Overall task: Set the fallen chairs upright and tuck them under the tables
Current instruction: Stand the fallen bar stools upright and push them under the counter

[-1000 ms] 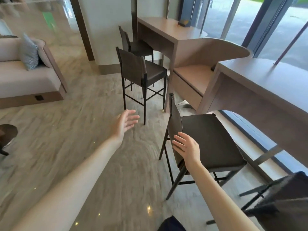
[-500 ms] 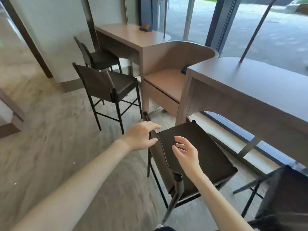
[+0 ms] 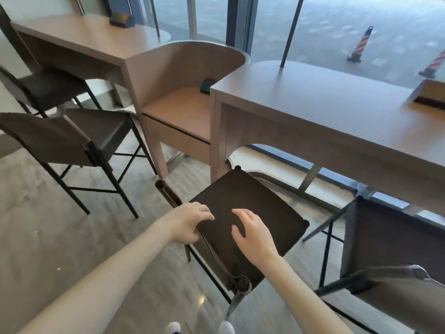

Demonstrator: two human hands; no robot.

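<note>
The bar chair (image 3: pixel 248 213) stood upright on its four legs just short of the near table (image 3: pixel 337 112), its dark seat pointing toward the gap beneath that tabletop and its front corner close to the table's left leg. The left hand (image 3: pixel 187 222) gripped the top rail of the backrest, fingers curled over onto the seat side and thumb behind. The right hand (image 3: pixel 252 232) hovered over the seat with fingers spread and loosely bent, holding nothing; whether it touched the seat could not be told.

By the look of it, the righting step for this chair was done and the tucking step was in hand. The next move would call for a second hold on the backrest and a straight push toward the table, steering the seat clear of the table's left leg, since the chair sat slightly skewed to the opening.

To the right of the table's near edge another chair (image 3: pixel 390 256) stood out in the open, and left of the table two more chairs (image 3: pixel 72 138) stood near the far table (image 3: pixel 79 42), none fully tucked.

On the near table's far right end sat a shallow wooden tray (image 3: pixel 431 92); its contents were not discernible. A small dark box (image 3: pixel 121 20) rested on the far table.
</note>
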